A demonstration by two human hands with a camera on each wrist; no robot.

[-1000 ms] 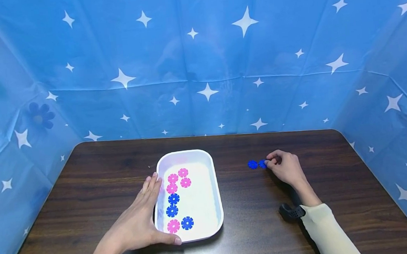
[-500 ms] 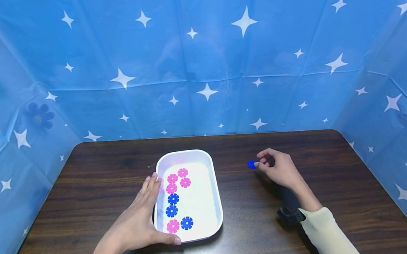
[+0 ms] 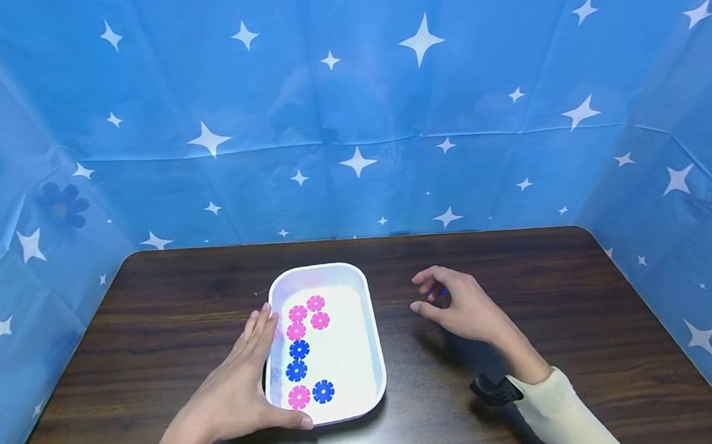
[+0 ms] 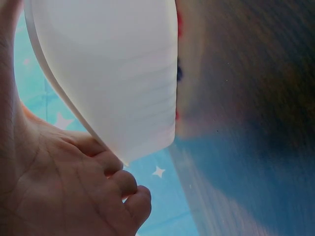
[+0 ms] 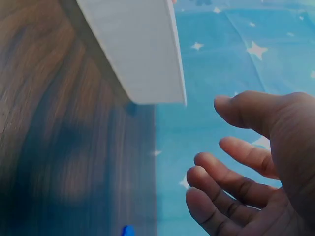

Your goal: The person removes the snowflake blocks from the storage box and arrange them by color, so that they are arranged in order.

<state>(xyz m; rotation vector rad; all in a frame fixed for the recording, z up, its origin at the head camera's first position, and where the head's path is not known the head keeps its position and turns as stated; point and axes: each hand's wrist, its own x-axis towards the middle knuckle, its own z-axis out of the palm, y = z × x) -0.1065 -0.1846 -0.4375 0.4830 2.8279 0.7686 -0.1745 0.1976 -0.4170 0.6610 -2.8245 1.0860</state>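
A white tray (image 3: 376,346) sits mid-table and holds several pink flower-shaped discs (image 3: 315,303) and three blue ones (image 3: 296,371). My left hand (image 3: 249,384) lies against the tray's left wall with fingers straight, its thumb along the near rim; the left wrist view shows the fingers (image 4: 118,184) by the tray's wall (image 4: 123,73). My right hand (image 3: 449,303) hovers right of the tray, fingers loosely curled and empty. A bit of a blue disc (image 3: 441,290) peeks out behind its fingers. In the right wrist view the palm (image 5: 256,167) holds nothing and a blue disc (image 5: 128,230) lies on the table.
The dark wooden table (image 3: 151,335) is walled on three sides by a blue star-printed cloth (image 3: 347,111). Black wrist straps show near the front edge by each forearm (image 3: 497,391).
My right hand let go of the blue discs on the table and moved left toward the tray, now covering them. The left hand and tray stayed put.
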